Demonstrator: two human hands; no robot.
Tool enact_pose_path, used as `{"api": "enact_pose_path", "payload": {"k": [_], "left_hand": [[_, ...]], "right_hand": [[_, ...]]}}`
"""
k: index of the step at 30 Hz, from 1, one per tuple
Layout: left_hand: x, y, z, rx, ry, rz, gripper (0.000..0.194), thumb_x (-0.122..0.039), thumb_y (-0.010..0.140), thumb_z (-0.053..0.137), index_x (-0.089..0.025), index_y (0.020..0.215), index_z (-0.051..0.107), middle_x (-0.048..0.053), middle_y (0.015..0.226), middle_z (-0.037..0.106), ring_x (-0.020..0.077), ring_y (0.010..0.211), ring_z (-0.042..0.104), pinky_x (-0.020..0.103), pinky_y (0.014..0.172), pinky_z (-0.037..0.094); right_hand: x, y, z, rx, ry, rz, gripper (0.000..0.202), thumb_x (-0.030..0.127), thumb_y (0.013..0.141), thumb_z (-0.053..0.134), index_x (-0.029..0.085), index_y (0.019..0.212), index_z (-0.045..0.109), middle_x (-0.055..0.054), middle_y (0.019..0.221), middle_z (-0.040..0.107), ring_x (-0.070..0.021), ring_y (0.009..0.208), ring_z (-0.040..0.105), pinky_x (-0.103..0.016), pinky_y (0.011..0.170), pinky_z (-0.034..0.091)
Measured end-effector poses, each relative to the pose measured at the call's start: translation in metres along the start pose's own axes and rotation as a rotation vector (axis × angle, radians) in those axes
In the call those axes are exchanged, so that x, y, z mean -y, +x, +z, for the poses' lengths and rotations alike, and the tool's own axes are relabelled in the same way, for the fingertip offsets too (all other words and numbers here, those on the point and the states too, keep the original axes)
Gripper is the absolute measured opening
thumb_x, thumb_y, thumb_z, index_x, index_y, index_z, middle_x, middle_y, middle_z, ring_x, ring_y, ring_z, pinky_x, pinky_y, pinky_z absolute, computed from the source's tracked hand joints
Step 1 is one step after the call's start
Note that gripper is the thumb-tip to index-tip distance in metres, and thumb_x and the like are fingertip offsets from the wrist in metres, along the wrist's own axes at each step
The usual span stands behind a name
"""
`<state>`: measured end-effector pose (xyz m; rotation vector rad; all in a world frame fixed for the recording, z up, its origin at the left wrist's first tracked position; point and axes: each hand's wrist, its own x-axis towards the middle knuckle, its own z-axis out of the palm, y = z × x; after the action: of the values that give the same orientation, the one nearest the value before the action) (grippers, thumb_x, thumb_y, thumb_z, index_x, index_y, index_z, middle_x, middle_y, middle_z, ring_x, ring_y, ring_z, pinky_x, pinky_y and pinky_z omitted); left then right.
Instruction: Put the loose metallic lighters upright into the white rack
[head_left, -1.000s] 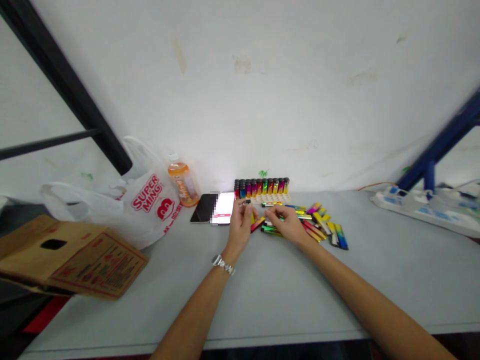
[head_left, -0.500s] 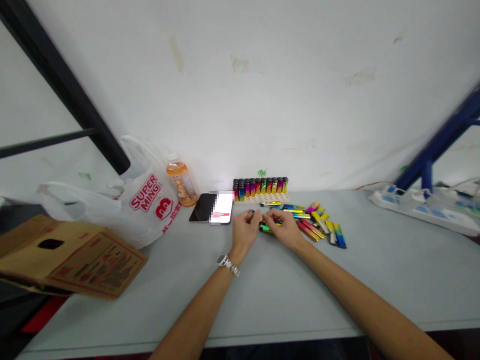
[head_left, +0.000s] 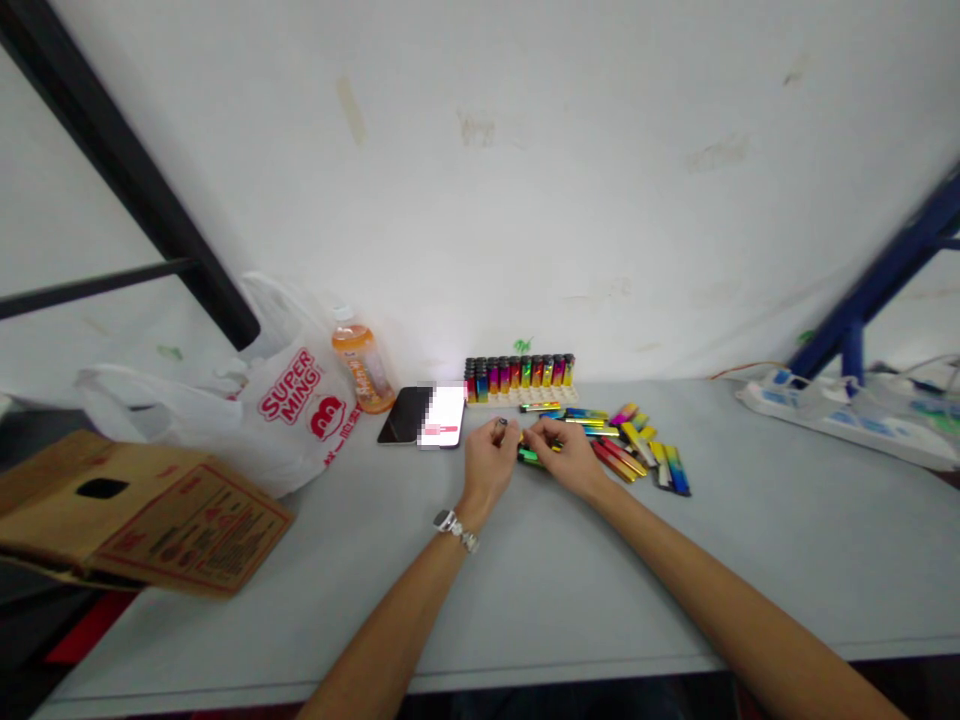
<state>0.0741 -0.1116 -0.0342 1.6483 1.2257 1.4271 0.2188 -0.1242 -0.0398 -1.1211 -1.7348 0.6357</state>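
A grey table (head_left: 600, 590) is filling the lower frame. At lower left a cardboard box (head_left: 187, 520) is leaning before a white plastic bag (head_left: 300, 400); a power strip (head_left: 847, 420) is lying at right. In the centre, the left hand (head_left: 489, 462) is closing narrowly on a dark-tipped piece (head_left: 503, 423), mostly hidden by fingers. The right hand (head_left: 566, 455) is bending its fingers close beside it; whether they are gripping anything, I cannot tell. It is partly covering the loose lighters (head_left: 619, 460), spreading rightward. Behind the hands, a pale rack (head_left: 551, 397) is holding upright lighters (head_left: 517, 374). Left of it, a dark-and-white device (head_left: 405, 415) is lying near an orange bottle (head_left: 362, 365), its screen partly pixelated.
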Motion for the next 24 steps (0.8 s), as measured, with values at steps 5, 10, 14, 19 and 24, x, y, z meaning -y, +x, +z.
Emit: {"api": "enact_pose_path", "payload": {"k": [5, 10, 14, 19, 24], "left_hand": [[-0.0053, -0.0036, -0.0032, 0.036, -0.043, -0.003, 0.052, -0.055, 0.084, 0.054, -0.019, 0.053, 0.034, -0.006, 0.052, 0.027, 0.0079, 0.051, 0.026, 0.025, 0.049, 0.019], [-0.0044, -0.0033, -0.0041, 0.019, -0.009, 0.003, 0.053, -0.055, 0.085, 0.053, -0.019, 0.053, 0.032, -0.006, 0.052, 0.025, 0.0078, 0.051, 0.025, 0.025, 0.049, 0.019], [-0.0002, -0.0007, -0.0030, 0.003, 0.035, -0.013, 0.049, -0.051, 0.086, 0.051, -0.019, 0.051, 0.036, -0.006, 0.048, 0.032, 0.0081, 0.048, 0.030, 0.025, 0.049, 0.022], [0.0029, -0.0002, -0.0018, 0.038, 0.060, 0.003, 0.040, -0.040, 0.085, 0.049, -0.018, 0.053, 0.042, -0.005, 0.048, 0.042, 0.0089, 0.049, 0.038, 0.024, 0.052, 0.028], [0.0021, -0.0007, -0.0005, 0.043, 0.041, 0.003, 0.040, -0.039, 0.085, 0.050, -0.018, 0.051, 0.041, -0.005, 0.049, 0.041, 0.0088, 0.050, 0.037, 0.024, 0.051, 0.028]], "right_hand": [[0.0004, -0.0001, 0.0004, -0.015, -0.012, 0.002, 0.033, 0.041, 0.092, 0.053, 0.017, 0.070, 0.060, 0.002, 0.058, 0.054, -0.0111, 0.054, 0.045, -0.024, 0.054, 0.035], [-0.0001, -0.0004, 0.0011, -0.007, -0.011, 0.010, 0.032, 0.041, 0.092, 0.053, 0.017, 0.070, 0.060, 0.003, 0.058, 0.053, -0.0112, 0.054, 0.044, -0.025, 0.054, 0.035], [-0.0001, -0.0006, 0.0008, 0.009, -0.004, 0.011, 0.033, 0.042, 0.092, 0.052, 0.018, 0.071, 0.060, 0.003, 0.057, 0.051, -0.0113, 0.054, 0.043, -0.024, 0.053, 0.034], [0.0002, -0.0007, 0.0008, 0.017, 0.004, 0.038, 0.032, 0.042, 0.091, 0.053, 0.017, 0.071, 0.060, 0.003, 0.056, 0.050, -0.0108, 0.053, 0.042, -0.024, 0.052, 0.034], [0.0018, -0.0007, 0.0008, 0.019, 0.010, 0.041, 0.032, 0.042, 0.091, 0.054, 0.017, 0.071, 0.060, 0.003, 0.057, 0.051, -0.0110, 0.053, 0.043, -0.024, 0.052, 0.034]]}}
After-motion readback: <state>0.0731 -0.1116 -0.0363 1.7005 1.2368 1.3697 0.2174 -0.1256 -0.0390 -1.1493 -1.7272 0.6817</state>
